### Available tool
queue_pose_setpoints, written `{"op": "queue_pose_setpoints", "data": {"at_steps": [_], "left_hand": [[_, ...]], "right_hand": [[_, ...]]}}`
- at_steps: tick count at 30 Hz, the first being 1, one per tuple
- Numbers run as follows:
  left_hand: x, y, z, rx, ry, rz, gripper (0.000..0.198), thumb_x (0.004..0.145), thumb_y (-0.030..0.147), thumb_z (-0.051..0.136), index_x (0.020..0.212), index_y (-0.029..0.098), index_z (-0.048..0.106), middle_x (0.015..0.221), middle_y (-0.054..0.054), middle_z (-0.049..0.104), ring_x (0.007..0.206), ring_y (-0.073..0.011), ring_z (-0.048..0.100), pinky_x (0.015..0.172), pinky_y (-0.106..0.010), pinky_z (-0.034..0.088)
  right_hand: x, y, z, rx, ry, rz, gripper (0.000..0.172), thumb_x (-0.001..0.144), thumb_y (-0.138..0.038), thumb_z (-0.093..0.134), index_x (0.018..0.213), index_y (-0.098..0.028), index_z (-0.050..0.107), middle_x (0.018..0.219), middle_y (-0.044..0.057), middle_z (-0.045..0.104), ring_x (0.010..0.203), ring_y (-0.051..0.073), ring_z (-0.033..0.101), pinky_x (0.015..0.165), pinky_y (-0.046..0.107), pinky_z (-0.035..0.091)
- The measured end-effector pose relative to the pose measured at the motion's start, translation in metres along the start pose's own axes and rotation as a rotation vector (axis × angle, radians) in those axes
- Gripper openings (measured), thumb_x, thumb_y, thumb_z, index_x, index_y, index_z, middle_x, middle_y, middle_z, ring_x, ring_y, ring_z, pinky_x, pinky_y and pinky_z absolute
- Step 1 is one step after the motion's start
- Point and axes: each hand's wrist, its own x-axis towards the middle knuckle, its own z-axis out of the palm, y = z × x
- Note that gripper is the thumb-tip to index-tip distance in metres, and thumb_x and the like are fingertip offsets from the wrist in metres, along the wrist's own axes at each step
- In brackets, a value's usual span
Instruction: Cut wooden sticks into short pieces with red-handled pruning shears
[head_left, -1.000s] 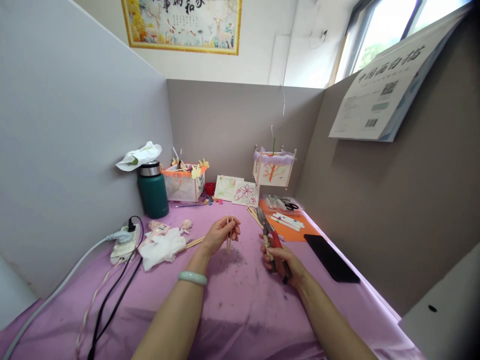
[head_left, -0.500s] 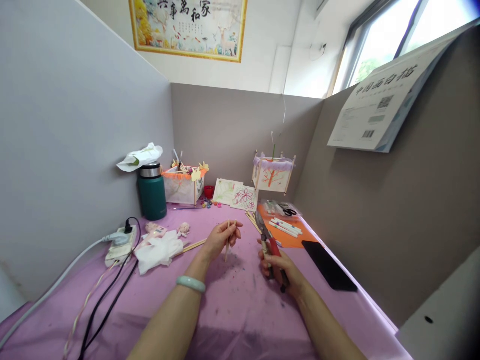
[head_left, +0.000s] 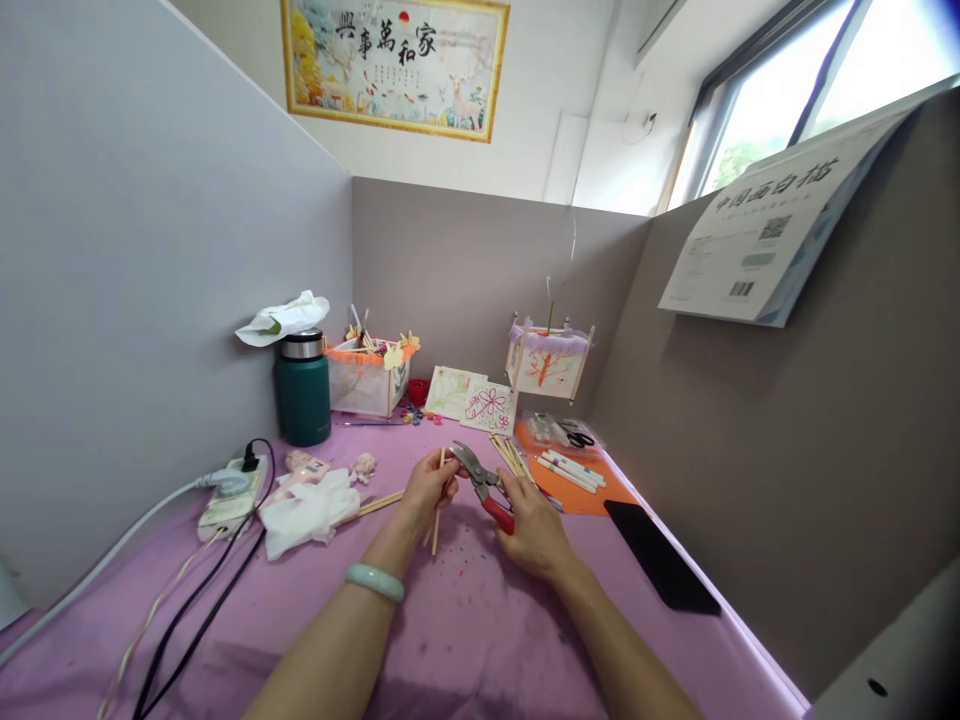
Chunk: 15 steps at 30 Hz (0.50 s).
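Observation:
My left hand [head_left: 426, 485] pinches thin wooden sticks [head_left: 436, 515], holding them upright over the purple table cover [head_left: 480, 640]. My right hand [head_left: 531, 528] grips red-handled cutting pliers [head_left: 484, 478]. The pliers' metal jaws point left and reach the top of the sticks beside my left fingers. A pale green bangle [head_left: 374, 581] sits on my left wrist.
More sticks [head_left: 510, 455] and markers [head_left: 571, 468] lie by an orange sheet [head_left: 577, 490]. A black phone [head_left: 661, 570] lies at right. At left are a white cloth [head_left: 311, 510], power strip [head_left: 225, 495], cables and a green flask [head_left: 303, 388]. Paper lanterns [head_left: 547, 360] and drawings stand at the back.
My right hand swung the pliers left, from upright beside the sticks to jaws at the sticks' top. My left hand shifted slightly left. The view tilted up.

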Motion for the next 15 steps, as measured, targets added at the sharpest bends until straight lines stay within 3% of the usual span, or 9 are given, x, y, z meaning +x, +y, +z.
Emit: {"op": "queue_pose_setpoints", "data": {"at_steps": [15], "left_hand": [[0.0015,-0.0045,0.0017,0.033,0.083,-0.055,0.022,0.061,0.030,0.069,0.068,0.014,0.057,0.048,0.006,0.048,0.032,-0.0021,0.031,0.033,-0.018,0.011]], "right_hand": [[-0.0047,-0.0021,0.0103,-0.083,-0.075,0.033,0.077,0.069,-0.027,0.057,0.139,-0.017,0.027,0.113,0.011,0.051,0.102,0.024,0.048,0.089,0.033,0.037]]}}
